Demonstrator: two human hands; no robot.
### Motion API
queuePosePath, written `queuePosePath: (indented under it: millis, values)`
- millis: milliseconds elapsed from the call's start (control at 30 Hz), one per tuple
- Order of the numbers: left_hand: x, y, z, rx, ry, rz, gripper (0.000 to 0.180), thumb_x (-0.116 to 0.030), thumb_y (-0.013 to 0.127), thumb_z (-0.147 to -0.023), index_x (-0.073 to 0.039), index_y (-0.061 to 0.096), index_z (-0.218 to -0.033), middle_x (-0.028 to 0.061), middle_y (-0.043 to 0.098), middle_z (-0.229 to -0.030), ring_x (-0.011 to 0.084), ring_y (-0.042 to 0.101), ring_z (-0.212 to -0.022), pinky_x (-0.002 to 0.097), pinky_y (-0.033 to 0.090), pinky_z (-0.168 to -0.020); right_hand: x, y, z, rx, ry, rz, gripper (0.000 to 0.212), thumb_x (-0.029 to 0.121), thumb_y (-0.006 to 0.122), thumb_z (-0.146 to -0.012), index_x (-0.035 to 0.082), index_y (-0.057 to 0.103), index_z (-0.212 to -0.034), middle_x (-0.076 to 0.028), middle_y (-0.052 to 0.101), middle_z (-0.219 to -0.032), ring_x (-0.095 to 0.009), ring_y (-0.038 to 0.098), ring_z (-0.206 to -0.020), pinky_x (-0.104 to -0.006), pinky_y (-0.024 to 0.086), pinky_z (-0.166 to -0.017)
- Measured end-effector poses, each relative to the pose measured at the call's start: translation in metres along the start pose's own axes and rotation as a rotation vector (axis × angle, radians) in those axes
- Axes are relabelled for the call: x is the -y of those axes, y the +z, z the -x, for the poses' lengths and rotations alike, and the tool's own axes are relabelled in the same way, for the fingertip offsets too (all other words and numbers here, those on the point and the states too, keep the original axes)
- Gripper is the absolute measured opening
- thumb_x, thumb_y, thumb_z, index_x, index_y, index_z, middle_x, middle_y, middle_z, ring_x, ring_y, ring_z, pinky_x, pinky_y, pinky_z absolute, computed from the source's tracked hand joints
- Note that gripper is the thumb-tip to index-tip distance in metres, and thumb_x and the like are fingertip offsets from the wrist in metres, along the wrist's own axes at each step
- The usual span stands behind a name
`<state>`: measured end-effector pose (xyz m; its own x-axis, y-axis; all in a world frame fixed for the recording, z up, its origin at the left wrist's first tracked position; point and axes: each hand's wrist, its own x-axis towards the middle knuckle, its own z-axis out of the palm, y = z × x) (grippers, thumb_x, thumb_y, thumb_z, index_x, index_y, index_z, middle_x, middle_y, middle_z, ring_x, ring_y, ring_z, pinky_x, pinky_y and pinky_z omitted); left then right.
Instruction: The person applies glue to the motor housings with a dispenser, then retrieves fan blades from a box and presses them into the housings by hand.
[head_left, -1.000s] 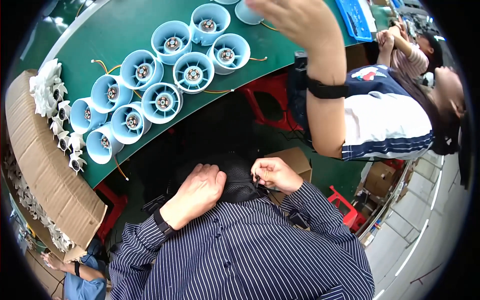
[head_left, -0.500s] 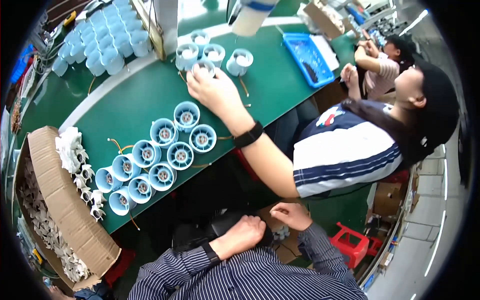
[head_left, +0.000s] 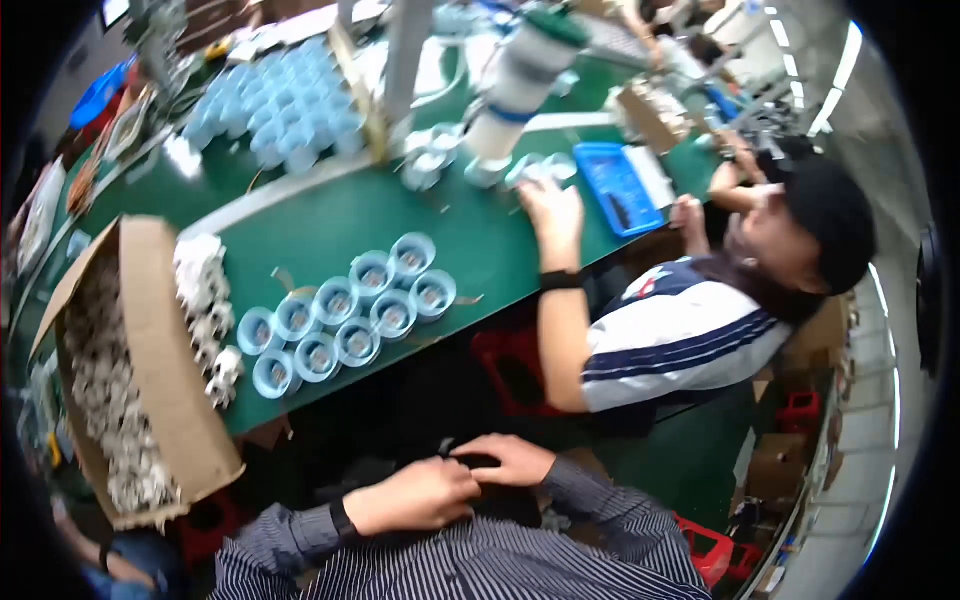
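Note:
My left hand point(head_left: 425, 494) is closed in front of my striped shirt, fingers curled in; whether anything is inside is hidden. Close beside it is my right hand point(head_left: 510, 460), its fingers stretched leftward and a gap between them and the thumb. The two hands meet or nearly meet at the fingertips, below the table edge. Nearest on the green table point(head_left: 330, 225) stand two rows of light-blue round cup-shaped housings point(head_left: 357, 341), open end up, with metal-looking centres and some thin wires.
A cardboard box point(head_left: 160, 350) of white parts stands left, with more white parts point(head_left: 205, 300) beside it. A co-worker's hand point(head_left: 553, 212) touches blue housings with white tops point(head_left: 540, 170) farther back. A blue tray point(head_left: 615, 190), stacked blue housings point(head_left: 285, 105) and a red stool point(head_left: 705, 550) are also around.
My right hand has come left, up against my left hand. The co-worker's hand has moved right along the table with housings by it. The whole view has shifted and is blurred.

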<state>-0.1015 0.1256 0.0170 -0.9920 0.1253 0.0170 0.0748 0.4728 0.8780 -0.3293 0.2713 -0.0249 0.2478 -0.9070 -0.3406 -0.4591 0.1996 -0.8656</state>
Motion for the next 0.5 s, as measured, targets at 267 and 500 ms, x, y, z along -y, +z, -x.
queuePosePath:
  millis: [267,500]
  values:
    - [0.011,0.043,0.163,-0.168,-0.641,0.105,0.038,-0.029,0.078,-0.100,0.001,0.070,-0.121,0.0190,0.070,-0.110,0.0365,0.073,-0.098,0.0474,0.061,-0.085,0.032,-0.022,0.008,0.330,0.344,0.534,0.050,0.046,0.082,-0.092,0.007,0.081,-0.124,-0.014,0.080,-0.116,-0.036,0.074,-0.110,-0.0468,0.063,-0.095]
    - [0.003,0.037,0.154,-0.313,-0.641,0.242,0.037,-0.030,0.075,-0.103,0.000,0.072,-0.125,0.0186,0.071,-0.115,0.0333,0.076,-0.098,0.0448,0.063,-0.087,-0.122,0.089,0.149,0.431,0.671,-0.254,0.056,0.034,0.076,-0.098,0.003,0.070,-0.145,-0.019,0.083,-0.118,-0.028,0.080,-0.102,-0.0422,0.063,-0.091]
